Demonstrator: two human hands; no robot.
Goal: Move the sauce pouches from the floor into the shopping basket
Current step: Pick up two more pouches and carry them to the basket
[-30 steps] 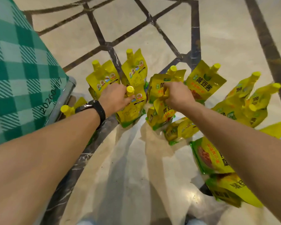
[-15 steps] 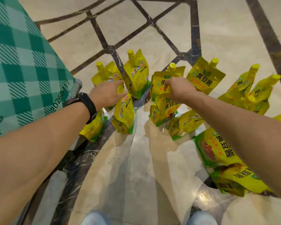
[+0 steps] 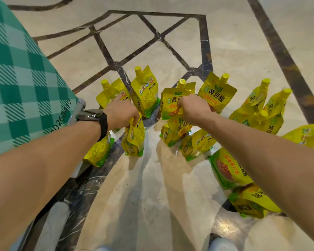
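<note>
Both hands are carrying yellow sauce pouches above the floor (image 3: 138, 187), so the work is sitting at the lifting stage, not the dropping stage. The left hand (image 3: 121, 113) is clamped on the top of one pouch (image 3: 133, 140), which is hanging free below the fist, and a second pouch (image 3: 99, 151) is dangling under the wrist, though the grip on that one is hidden. The right hand (image 3: 192, 109) is closed around a bunch of two or three pouches (image 3: 179, 130) that are hanging just under it. The shopping basket is not clearly showing; only a green checked cloth (image 3: 22, 84) and a bit of metal frame (image 3: 76, 111) at the left edge are appearing, and whether anything is lying inside cannot be told. Plenty is remaining: upright pouches (image 3: 146, 93) are standing just beyond the hands, more are clustering at the right (image 3: 266, 113), and flat ones (image 3: 228, 169) are lying under the right forearm
</note>
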